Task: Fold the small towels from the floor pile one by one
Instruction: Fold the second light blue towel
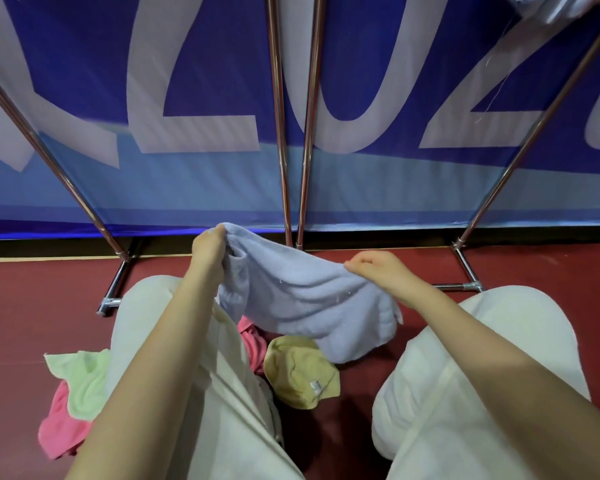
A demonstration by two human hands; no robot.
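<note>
A pale blue towel (302, 303) hangs stretched between both hands above the floor, sagging in the middle. My left hand (208, 249) grips its upper left corner, raised higher. My right hand (378, 268) pinches its right edge. Beneath the blue towel, between my knees, lie a yellow towel (298, 372) and a pink towel (253, 344), part hidden. To the left of my left leg lie a light green towel (84, 382) on top of another pink towel (59, 434).
I sit on a dark red floor (32, 306) with my white-trousered legs (482, 358) spread. A blue banner (205, 98) on a metal tube frame (118, 282) stands close in front. Grey cloth (551, 8) shows at the top right corner.
</note>
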